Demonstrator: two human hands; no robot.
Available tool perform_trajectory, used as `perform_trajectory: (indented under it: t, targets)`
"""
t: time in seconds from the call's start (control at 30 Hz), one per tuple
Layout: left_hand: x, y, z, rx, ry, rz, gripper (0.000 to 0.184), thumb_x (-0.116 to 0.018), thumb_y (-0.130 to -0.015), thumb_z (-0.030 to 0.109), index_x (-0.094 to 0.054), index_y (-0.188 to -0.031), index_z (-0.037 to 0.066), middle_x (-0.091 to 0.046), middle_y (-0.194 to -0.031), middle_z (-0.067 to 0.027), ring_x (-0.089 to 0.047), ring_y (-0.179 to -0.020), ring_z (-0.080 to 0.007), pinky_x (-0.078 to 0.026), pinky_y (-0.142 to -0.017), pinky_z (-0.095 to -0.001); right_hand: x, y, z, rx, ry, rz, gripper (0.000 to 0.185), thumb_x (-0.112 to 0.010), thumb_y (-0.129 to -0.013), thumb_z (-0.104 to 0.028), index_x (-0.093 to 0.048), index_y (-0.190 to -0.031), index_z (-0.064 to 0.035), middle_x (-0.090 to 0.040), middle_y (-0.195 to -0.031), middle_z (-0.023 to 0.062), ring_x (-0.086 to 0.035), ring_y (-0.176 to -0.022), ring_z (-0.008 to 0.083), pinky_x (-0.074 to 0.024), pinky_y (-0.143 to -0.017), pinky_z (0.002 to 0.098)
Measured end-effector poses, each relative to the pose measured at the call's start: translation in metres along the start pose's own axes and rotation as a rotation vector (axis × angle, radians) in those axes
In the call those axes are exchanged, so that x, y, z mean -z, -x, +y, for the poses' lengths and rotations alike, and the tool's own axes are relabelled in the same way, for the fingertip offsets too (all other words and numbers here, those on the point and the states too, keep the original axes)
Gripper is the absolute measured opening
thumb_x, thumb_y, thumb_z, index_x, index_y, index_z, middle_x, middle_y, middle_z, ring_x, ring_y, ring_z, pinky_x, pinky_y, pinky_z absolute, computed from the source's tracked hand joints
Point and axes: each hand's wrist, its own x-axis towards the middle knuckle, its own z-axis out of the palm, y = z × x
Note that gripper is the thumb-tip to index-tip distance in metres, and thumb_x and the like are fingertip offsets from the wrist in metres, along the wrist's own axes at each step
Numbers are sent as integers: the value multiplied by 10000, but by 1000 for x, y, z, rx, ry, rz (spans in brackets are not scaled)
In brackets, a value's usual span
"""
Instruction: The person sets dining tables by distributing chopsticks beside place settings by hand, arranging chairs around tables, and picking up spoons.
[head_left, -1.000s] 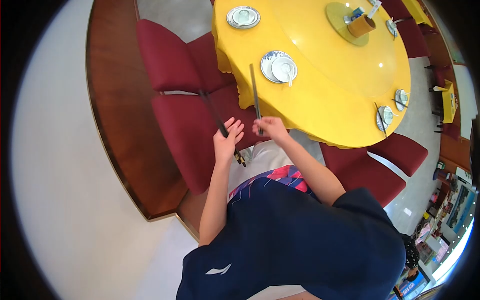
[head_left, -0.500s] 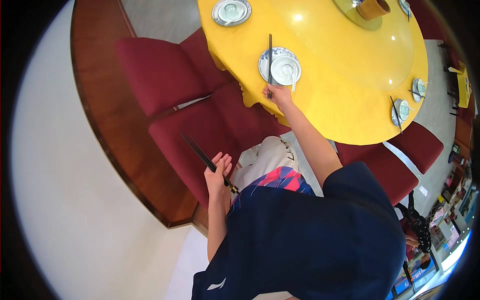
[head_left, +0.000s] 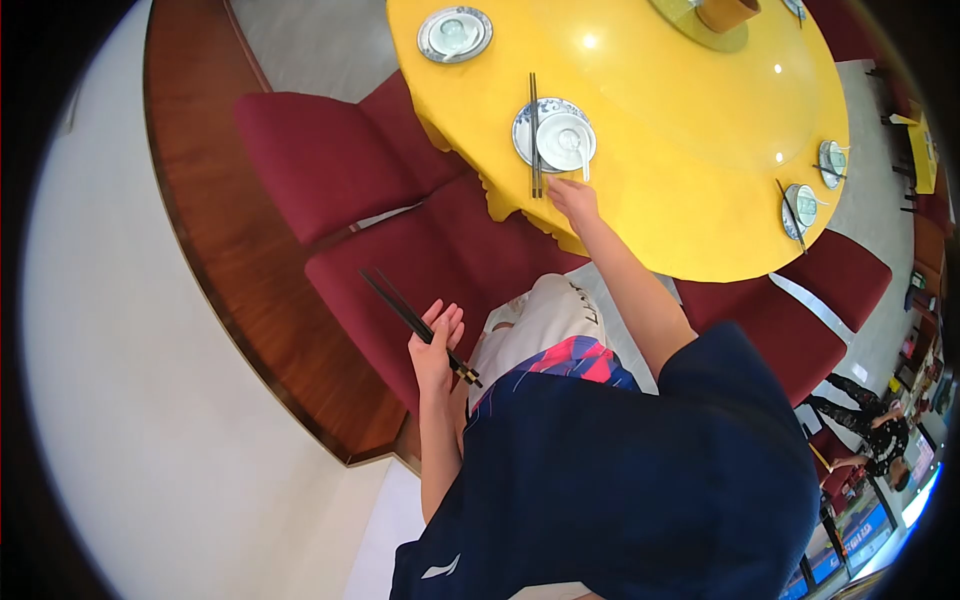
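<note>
Right hand (head_left: 573,203), loosely open and holding nothing, is just beside the laid chopsticks (head_left: 535,135) crossing the near plate (head_left: 521,138) on the tabletop (head_left: 680,225); left hand (head_left: 433,360) loosely clasps more chopsticks (head_left: 400,310); the upper-left plate (head_left: 424,42) shows none.

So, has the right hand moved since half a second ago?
Yes: against the plate, the right hand has shifted rightward in view, away from the chopsticks.
</note>
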Motion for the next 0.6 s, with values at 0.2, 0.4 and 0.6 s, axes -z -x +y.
perform_trajectory:
  t: [0.2,0.4,0.6]
  targets:
    - [-2,22,-15,-63,59,-181,363,-542,-974,82,-486,-1297,-75,-623,-1193,-213,-643,-1079,-252,-545,-914,-340,58,90,67,211,264,29,237,-729,-853,-274,-686,-871,-42,-661,-760,38,-573,-624,109,-432,-521,260]
    - [-27,62,-88,-27,38,-539,377,-552,-984,139,-505,-1281,-89,-627,-1192,-214,-643,-1086,-259,-544,-909,-330,68,306,125,-11,202,-508,359,-585,-969,-345,-659,-1101,-19,-696,-966,79,-660,-871,154,-529,-808,315]
    - [-60,141,-151,126,-57,-729,363,-604,-958,147,-554,-1231,-87,-641,-1155,-183,-656,-1053,-236,-555,-903,-324,126,406,161,189,350,-482,250,-610,-964,-227,-664,-1026,10,-659,-857,15,-583,-760,71,-477,-681,248]
